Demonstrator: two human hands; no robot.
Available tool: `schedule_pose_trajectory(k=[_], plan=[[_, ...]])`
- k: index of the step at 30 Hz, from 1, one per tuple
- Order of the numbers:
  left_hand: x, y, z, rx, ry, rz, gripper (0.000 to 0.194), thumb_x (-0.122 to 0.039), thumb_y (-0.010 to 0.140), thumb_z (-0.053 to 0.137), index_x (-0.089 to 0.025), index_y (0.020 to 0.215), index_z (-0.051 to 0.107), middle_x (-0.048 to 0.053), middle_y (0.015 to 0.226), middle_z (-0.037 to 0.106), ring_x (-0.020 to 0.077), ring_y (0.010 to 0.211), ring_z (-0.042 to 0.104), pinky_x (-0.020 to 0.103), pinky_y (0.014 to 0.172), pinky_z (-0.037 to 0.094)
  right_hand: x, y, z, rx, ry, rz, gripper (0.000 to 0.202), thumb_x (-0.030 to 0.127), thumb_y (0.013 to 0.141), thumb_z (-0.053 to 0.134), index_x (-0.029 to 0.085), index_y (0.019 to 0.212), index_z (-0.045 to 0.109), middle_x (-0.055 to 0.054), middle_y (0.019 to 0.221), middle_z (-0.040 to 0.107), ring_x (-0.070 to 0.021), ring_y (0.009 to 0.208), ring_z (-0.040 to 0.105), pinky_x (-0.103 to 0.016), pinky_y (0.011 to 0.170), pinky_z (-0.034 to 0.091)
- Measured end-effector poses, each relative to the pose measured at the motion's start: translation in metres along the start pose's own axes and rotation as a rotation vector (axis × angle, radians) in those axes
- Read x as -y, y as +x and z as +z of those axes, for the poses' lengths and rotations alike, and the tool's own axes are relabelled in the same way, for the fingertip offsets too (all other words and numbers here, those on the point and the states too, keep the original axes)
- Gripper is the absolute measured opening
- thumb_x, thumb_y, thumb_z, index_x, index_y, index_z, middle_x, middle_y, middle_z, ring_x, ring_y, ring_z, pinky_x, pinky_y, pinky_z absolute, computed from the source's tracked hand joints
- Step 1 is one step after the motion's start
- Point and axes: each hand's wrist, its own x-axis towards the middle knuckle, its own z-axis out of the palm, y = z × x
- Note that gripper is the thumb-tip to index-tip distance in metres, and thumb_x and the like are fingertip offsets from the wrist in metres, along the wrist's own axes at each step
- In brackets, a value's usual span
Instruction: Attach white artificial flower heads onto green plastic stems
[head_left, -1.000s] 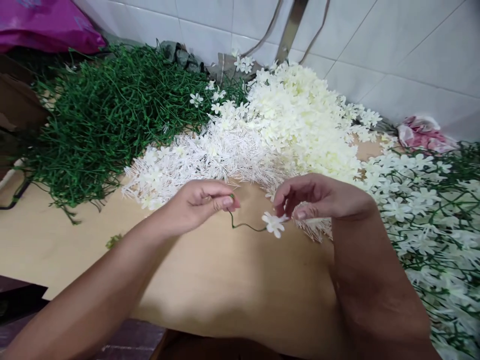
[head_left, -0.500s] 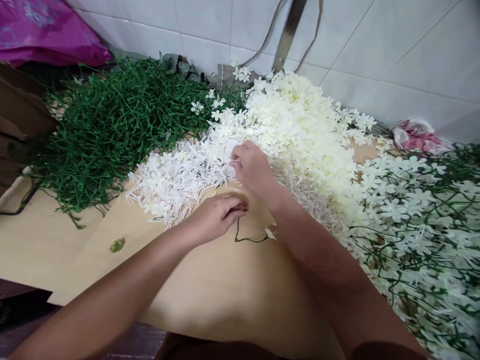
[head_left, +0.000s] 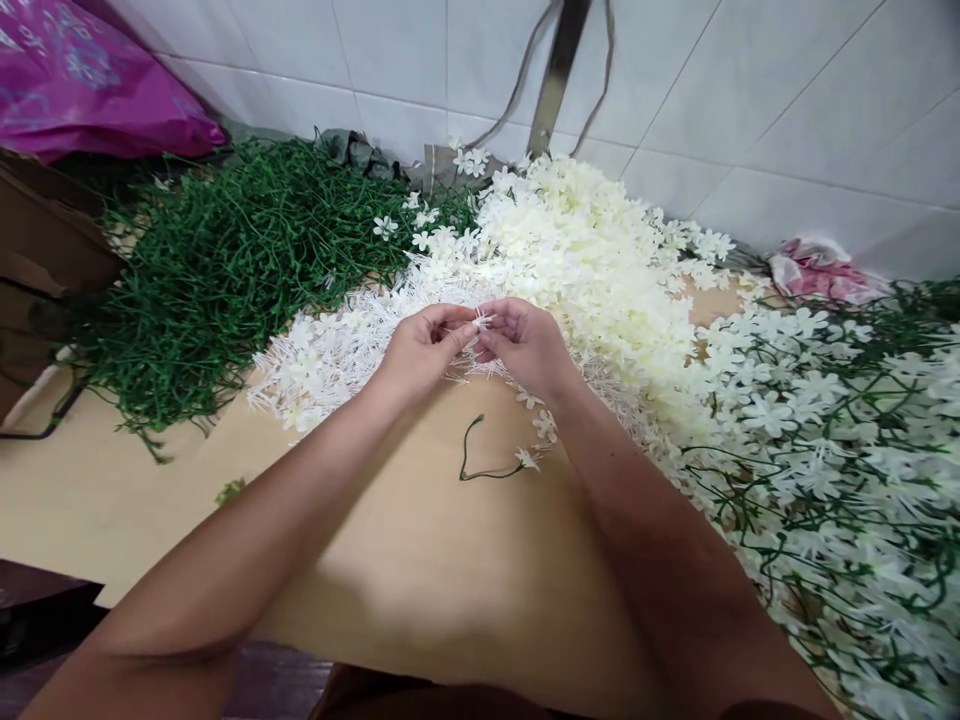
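The left hand (head_left: 427, 345) pinches a small spiky white piece (head_left: 482, 320) between thumb and fingertips, in front of the person and above the near edge of a heap of similar white pieces (head_left: 337, 345). The right hand (head_left: 529, 345) meets it there with curled fingers, its fingertips right at the piece; whether they also grip it cannot be told. Nearer the person, a bent green stem (head_left: 462, 476) lies on the table (head_left: 420, 570), with a white flower (head_left: 527, 459) at its right end. A pile of green stems (head_left: 255, 270) spreads to the left, a mound of pale yellow-white flowers (head_left: 600, 260) rises behind the right hand, and white flowers on green stems (head_left: 817, 450) cover the right side.
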Motion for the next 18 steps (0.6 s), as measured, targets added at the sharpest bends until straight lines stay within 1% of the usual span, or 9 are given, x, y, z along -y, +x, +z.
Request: schedule_pose_trajectory(k=[3,5,8,12,14,16,18], plan=[[0.001,0.01,0.009,-0.01,-0.006,0.029,0.006,-0.015,0.072,0.066,-0.014,0.076,0.062,-0.003,0.062,0.059,0.0076,0.055,0.05,0.021,0.055,0.037,-0.004,-0.002,-0.006,0.018,-0.031,-0.036,0.015,0.009,0.076,0.063,0.018,0.08,0.053,0.006,0.062,0.059,-0.006,0.053,0.056,-0.024,0.057,0.05],[0.0,0.013,0.011,-0.04,0.003,0.05,0.006,-0.011,0.071,0.064,-0.015,0.072,0.059,-0.004,0.059,0.056,0.0073,0.054,0.049,0.021,0.054,0.037,-0.006,-0.001,-0.01,0.01,-0.07,-0.056,0.015,0.012,0.074,0.066,0.018,0.077,0.052,0.006,0.061,0.059,-0.0063,0.053,0.054,-0.024,0.055,0.047],[-0.003,0.014,0.009,-0.085,0.014,0.042,0.01,-0.009,0.073,0.061,-0.016,0.069,0.055,-0.005,0.054,0.053,0.0074,0.051,0.048,0.02,0.052,0.036,-0.007,0.001,-0.015,-0.012,-0.098,-0.045,0.015,0.014,0.074,0.067,0.018,0.075,0.053,0.005,0.061,0.058,-0.0066,0.053,0.054,-0.024,0.054,0.046],[-0.008,0.014,-0.002,-0.171,0.017,-0.035,0.013,-0.009,0.077,0.054,-0.018,0.068,0.05,-0.003,0.055,0.053,0.0092,0.051,0.052,0.02,0.049,0.035,-0.005,0.003,-0.017,-0.017,-0.132,-0.035,0.01,0.013,0.077,0.063,0.017,0.081,0.056,0.005,0.061,0.057,-0.0065,0.052,0.055,-0.025,0.055,0.047],[-0.006,0.017,-0.011,-0.205,0.048,-0.063,0.014,-0.01,0.079,0.052,-0.019,0.069,0.047,-0.002,0.057,0.053,0.0103,0.052,0.053,0.021,0.049,0.036,-0.004,0.002,-0.017,-0.012,-0.126,-0.037,0.014,0.01,0.078,0.061,0.017,0.089,0.057,0.007,0.06,0.056,-0.0063,0.051,0.055,-0.024,0.054,0.046],[-0.002,0.022,-0.021,-0.236,0.135,-0.028,0.011,-0.01,0.078,0.053,-0.019,0.072,0.048,-0.002,0.06,0.052,0.0111,0.055,0.053,0.022,0.051,0.039,-0.001,0.001,-0.017,-0.01,-0.093,-0.023,0.018,0.008,0.078,0.059,0.018,0.093,0.058,0.007,0.058,0.056,-0.0057,0.05,0.054,-0.023,0.053,0.045],[0.003,0.026,-0.03,-0.298,0.293,0.093,0.011,-0.01,0.074,0.057,-0.019,0.078,0.052,0.0,0.071,0.056,0.0116,0.063,0.054,0.024,0.059,0.044,0.001,0.0,-0.017,-0.019,-0.032,0.011,0.015,0.008,0.077,0.06,0.018,0.088,0.057,0.007,0.059,0.058,-0.0049,0.05,0.053,-0.022,0.053,0.045]])
